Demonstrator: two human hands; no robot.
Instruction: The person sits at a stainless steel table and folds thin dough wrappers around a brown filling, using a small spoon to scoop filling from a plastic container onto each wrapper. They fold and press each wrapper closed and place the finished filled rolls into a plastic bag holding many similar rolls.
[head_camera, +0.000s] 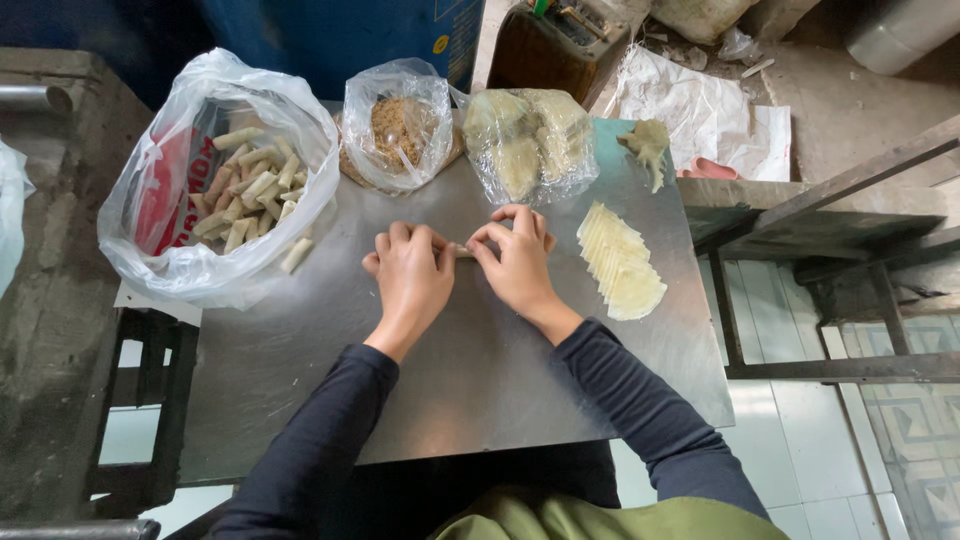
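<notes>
- Head view: left hand (408, 272) and right hand (515, 262) meet mid-bench (480, 380), fingers curled shut around a thin pale roll (459, 250) pinched between them.
- Wrapper stack (620, 262) lies just right; finished rolls sit in the open bag (215, 180) on the left.
- Uneven finger pressure could split the wrapper, spilling filling.

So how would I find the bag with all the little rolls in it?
Start at the metal table and look to its far left corner. The big clear plastic bag there lies open, full of pale finger-shaped rolls. Unlike the two smaller bags beside it, it shows red inside.
</notes>
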